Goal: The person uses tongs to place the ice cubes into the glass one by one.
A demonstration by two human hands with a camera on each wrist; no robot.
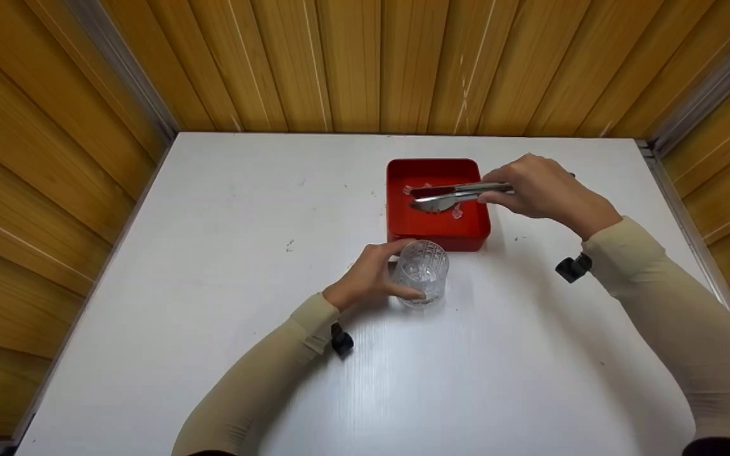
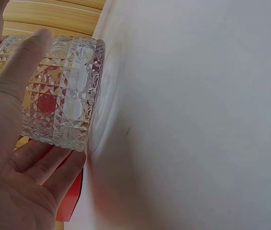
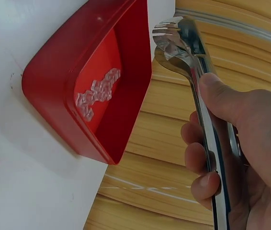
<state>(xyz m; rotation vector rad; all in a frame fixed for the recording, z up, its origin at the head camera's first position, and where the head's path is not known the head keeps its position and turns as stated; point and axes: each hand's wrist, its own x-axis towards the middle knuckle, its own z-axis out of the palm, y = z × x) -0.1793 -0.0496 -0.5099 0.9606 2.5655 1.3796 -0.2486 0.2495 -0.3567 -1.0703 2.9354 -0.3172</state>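
My left hand [image 1: 368, 272] grips a clear cut-glass tumbler [image 1: 428, 263] standing on the table. In the left wrist view, the thumb lies along the near side of the tumbler [image 2: 73, 86] and the other fingers reach around its far side. My right hand [image 1: 536, 187] holds metal serving tongs [image 1: 444, 201] over a red square box [image 1: 438, 243]. Thumb and curled fingers wrap the handles, and the toothed tips are slightly apart with nothing visible between them. Several small clear ice-like pieces [image 3: 99, 91] lie on the floor of the box.
The white table [image 1: 244, 209] has small dark specks and scuffs. Wood-patterned panels [image 1: 352, 63] stand along its back and sides, with grey metal strips [image 1: 130, 69] at the corners. The red box sits just behind the tumbler. A black wrist camera [image 1: 341, 341] hangs below the left sleeve.
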